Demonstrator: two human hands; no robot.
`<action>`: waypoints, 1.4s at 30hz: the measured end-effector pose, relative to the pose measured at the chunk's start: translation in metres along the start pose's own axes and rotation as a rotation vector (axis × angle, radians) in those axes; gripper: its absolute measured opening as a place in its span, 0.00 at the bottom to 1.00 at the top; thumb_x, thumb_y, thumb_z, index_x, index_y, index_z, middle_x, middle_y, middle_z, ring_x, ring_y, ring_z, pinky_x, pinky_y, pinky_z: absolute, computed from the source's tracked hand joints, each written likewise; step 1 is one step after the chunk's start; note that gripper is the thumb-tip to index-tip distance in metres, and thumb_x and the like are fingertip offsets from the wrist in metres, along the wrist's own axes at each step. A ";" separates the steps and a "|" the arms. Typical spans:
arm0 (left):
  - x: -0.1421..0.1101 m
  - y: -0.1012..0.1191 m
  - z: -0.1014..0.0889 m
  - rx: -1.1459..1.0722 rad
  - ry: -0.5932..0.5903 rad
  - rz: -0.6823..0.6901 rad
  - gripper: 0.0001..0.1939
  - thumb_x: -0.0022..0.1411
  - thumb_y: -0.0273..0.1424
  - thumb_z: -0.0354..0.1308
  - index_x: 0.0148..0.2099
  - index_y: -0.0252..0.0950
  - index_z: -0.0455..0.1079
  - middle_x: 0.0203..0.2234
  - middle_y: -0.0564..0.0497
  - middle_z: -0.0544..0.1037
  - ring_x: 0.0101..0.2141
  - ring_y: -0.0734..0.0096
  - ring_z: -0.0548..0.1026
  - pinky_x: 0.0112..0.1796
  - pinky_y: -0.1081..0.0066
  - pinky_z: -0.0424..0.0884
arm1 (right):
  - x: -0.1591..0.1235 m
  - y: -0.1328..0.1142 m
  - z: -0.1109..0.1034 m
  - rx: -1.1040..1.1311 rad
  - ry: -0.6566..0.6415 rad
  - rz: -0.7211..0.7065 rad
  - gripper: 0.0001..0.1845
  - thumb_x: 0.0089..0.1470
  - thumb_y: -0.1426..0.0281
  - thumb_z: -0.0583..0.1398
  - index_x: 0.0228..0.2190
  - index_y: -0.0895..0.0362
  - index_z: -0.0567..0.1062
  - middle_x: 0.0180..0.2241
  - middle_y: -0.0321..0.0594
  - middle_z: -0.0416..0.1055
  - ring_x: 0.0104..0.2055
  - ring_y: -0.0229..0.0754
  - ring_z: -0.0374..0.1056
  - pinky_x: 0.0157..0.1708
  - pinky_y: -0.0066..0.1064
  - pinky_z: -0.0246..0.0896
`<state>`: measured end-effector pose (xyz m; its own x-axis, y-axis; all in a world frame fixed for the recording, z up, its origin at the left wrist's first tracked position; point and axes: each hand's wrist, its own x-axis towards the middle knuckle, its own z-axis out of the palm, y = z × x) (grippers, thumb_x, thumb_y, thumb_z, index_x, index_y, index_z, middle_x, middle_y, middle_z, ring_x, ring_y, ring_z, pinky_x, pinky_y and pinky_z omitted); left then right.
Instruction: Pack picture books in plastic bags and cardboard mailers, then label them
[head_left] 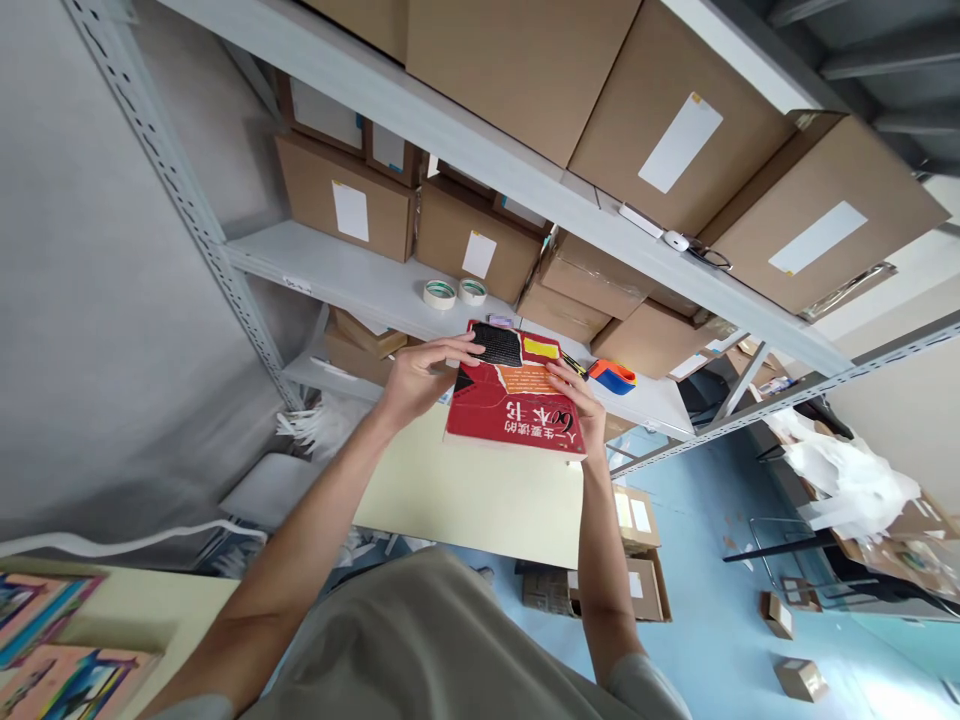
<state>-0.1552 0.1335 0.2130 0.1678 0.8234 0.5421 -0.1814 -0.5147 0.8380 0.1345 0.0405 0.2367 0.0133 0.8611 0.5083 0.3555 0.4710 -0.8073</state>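
Observation:
A thick red book (517, 400) with a black, orange and yellow cover is held up in front of me, its printing upside down in my view. My left hand (427, 372) grips its left side, with fingers over the top corner. On the right edge, my right hand (581, 400) closes round the book with fingers lying on the cover. Just behind the book, on the middle shelf (352, 275), are two rolls of tape (439, 294) and an orange and blue rolled strap (612, 376).
Cardboard boxes (345, 200) fill the metal shelving. A computer mouse (675, 240) and glasses (709, 255) lie on the upper shelf edge. Below the book is a pale yellow tabletop (465, 490). Colourful books (75, 680) lie at lower left. Cartons (637, 590) stand on the blue floor.

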 end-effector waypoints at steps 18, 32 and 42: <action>-0.023 -0.021 0.004 -0.127 -0.122 -0.550 0.35 0.51 0.60 0.81 0.46 0.35 0.82 0.29 0.44 0.87 0.24 0.59 0.85 0.23 0.67 0.79 | -0.027 0.023 -0.003 0.110 0.108 0.456 0.30 0.48 0.44 0.81 0.41 0.53 0.86 0.31 0.44 0.88 0.47 0.63 0.88 0.49 0.51 0.86; -0.036 -0.048 0.007 -0.140 -0.036 -0.694 0.56 0.62 0.83 0.46 0.49 0.33 0.82 0.26 0.37 0.86 0.28 0.48 0.87 0.26 0.63 0.81 | -0.061 0.040 0.009 0.215 0.112 0.499 0.26 0.61 0.43 0.73 0.44 0.51 0.82 0.38 0.47 0.89 0.51 0.61 0.88 0.53 0.52 0.86; -0.067 -0.083 0.020 -0.102 0.036 -0.505 0.44 0.57 0.56 0.80 0.67 0.38 0.77 0.48 0.41 0.91 0.46 0.50 0.91 0.42 0.61 0.88 | -0.078 0.096 0.031 0.181 0.196 0.539 0.41 0.52 0.40 0.77 0.57 0.51 0.84 0.57 0.50 0.87 0.65 0.61 0.81 0.66 0.53 0.77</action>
<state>-0.1315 0.1162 0.1085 0.2257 0.9719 0.0674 -0.1799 -0.0264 0.9833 0.1383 0.0241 0.1101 0.3254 0.9445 0.0450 0.0861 0.0178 -0.9961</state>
